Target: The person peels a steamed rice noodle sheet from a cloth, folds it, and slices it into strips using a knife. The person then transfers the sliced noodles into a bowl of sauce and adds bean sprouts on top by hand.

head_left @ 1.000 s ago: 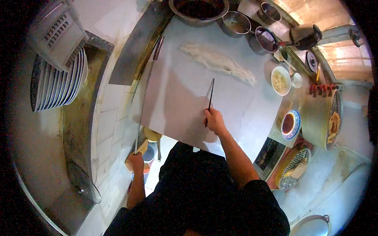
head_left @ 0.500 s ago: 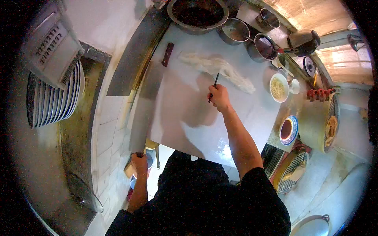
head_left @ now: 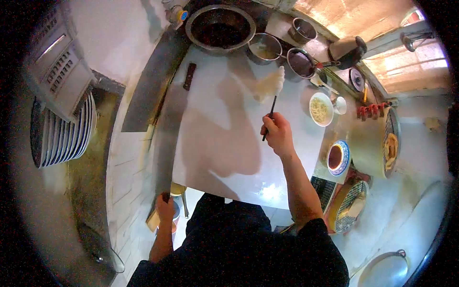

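Note:
My right hand [head_left: 278,133] is closed around a thin dark stick [head_left: 273,107] above the white worktop [head_left: 210,186]. At the stick's far end is a pale, whitish, elongated mass [head_left: 278,82], blurred; I cannot tell its material. Down at the lower left, beyond the worktop's near edge, my left hand [head_left: 165,208] is closed, with a small dark piece showing at its top that I cannot identify. A dark brown bar [head_left: 190,76] lies on the worktop's left side. To the right of the mass stands a white bowl [head_left: 327,122] of pale shreds.
A large metal basin [head_left: 191,36], a small pot [head_left: 264,57] and another pot [head_left: 302,72] line the far edge. On the right are a white cup [head_left: 340,105] and a blue-patterned bowl [head_left: 345,160] of dark red contents. Several plates [head_left: 71,136] stand at far left.
The stick and its pale mass have swung up and right; the mass lay stretched across the worktop before. My right hand has moved slightly right. The camera view has shifted a little.

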Action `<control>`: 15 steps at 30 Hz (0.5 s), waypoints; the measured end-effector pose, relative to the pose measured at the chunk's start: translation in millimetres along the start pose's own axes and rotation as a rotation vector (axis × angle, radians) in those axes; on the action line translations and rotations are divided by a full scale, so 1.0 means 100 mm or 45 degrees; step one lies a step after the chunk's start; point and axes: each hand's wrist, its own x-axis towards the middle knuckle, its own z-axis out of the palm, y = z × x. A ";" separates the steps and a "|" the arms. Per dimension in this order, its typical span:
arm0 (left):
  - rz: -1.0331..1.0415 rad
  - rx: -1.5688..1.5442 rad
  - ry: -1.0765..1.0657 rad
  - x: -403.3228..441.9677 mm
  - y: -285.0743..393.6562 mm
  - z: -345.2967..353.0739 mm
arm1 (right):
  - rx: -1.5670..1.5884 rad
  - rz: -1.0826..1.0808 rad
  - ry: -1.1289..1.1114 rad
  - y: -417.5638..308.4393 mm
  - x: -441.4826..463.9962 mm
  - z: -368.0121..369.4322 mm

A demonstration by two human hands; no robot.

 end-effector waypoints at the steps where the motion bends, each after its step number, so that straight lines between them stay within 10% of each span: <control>1: 0.095 0.138 0.055 0.00 0.00 -0.01 | -0.032 -0.014 0.028 -0.08 -0.09 -0.10; 15: 0.094 0.303 -0.116 -0.10 -0.14 -0.15 | 0.075 0.032 0.356 -0.34 -1.58 -1.95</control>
